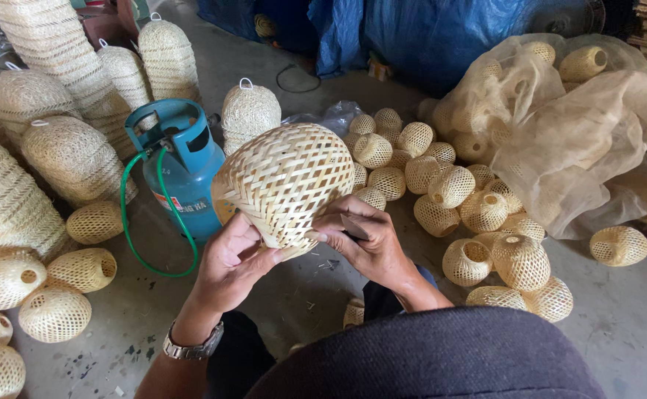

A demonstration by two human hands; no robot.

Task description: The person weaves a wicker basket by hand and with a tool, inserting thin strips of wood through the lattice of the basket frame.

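Far left: stacked woven shades (pixel 50 44) and loose small woven balls (pixel 54 314) on the concrete floor (pixel 626 325). Blue gas cylinder (pixel 179 166) with green hose (pixel 128 222) just beside the work. Centre: large woven bamboo shade (pixel 286 181) held up off the floor, above the lap. Left hand (pixel 231 262) cupped under its lower rim, fingers pressed to the weave. Right hand (pixel 371 244) gripping the rim opposite, pinching a small flat dark piece, possibly a blade; cannot tell. Right: heap of small balls, netting sack (pixel 574 133). Risk, as judged: slip of that piece toward the left fingers; hose near the knees liable to snag.
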